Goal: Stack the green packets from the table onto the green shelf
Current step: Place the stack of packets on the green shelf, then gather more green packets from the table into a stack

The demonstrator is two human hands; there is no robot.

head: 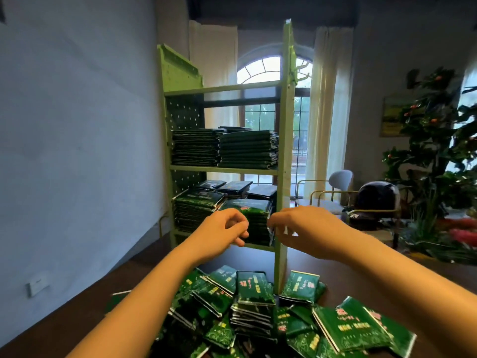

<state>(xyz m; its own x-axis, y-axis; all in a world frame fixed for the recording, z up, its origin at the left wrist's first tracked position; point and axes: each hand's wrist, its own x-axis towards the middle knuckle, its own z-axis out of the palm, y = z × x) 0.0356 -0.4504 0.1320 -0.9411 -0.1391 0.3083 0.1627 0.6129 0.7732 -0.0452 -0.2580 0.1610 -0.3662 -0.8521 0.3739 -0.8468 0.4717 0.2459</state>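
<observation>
Glossy green packets (pixel 258 218) between left hand (pixel 222 228) and right hand (pixel 296 228) — likely light, slippery, floppy — each grip pinching a side edge.

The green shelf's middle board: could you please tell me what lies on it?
A left stack and a right stack of green packets, side by side; anything behind them is hidden.

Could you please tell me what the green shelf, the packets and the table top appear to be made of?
Green shelf: probably painted metal; matte light green, thin flat boards, perforated side panel.
Packets: likely plastic or foil film; glossy, printed, with silvery crimped edges.
Table: dark brown, smooth, slightly sheeny; wood or laminate, cannot tell.
</observation>
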